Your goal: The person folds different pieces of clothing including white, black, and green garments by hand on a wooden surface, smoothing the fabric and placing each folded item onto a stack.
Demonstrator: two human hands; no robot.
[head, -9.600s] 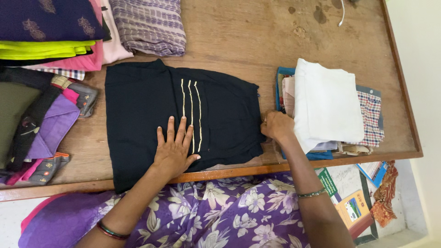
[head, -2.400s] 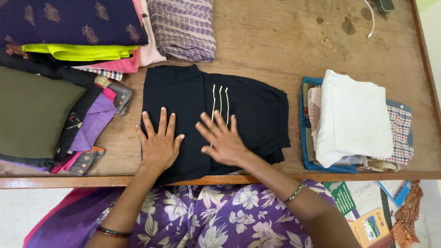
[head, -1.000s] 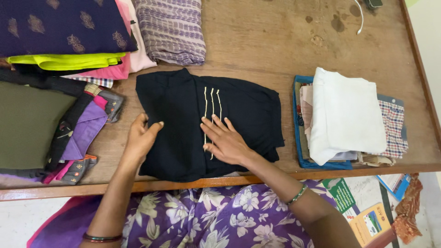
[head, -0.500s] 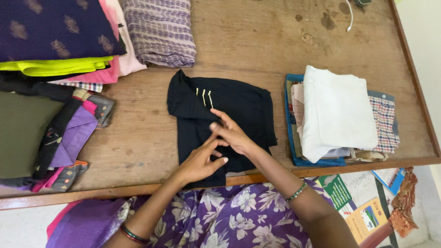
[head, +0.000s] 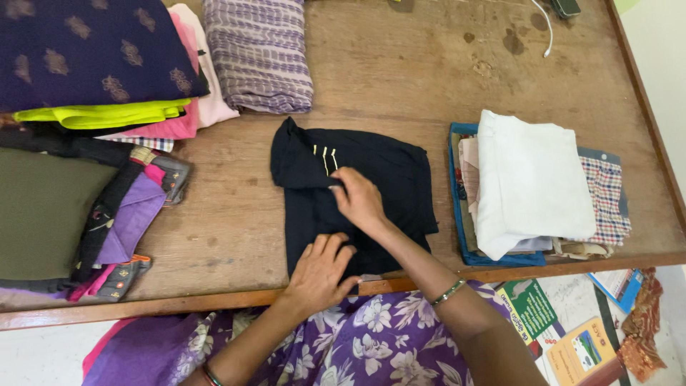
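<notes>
A green printed booklet (head: 530,309) and an orange one (head: 575,352) lie on the floor at 5 o'clock. On the wooden table (head: 400,64), both hands press the folded black garment (head: 389,179): left hand (head: 320,273) flat with fingers together, right hand (head: 359,201) flat with fingers slightly curled. White folded stack (head: 532,179) at 3 o'clock.

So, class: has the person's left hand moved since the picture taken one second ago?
Yes. The left hand has moved from the black garment's left edge to its near part, close to the wooden table's front rim.
</notes>
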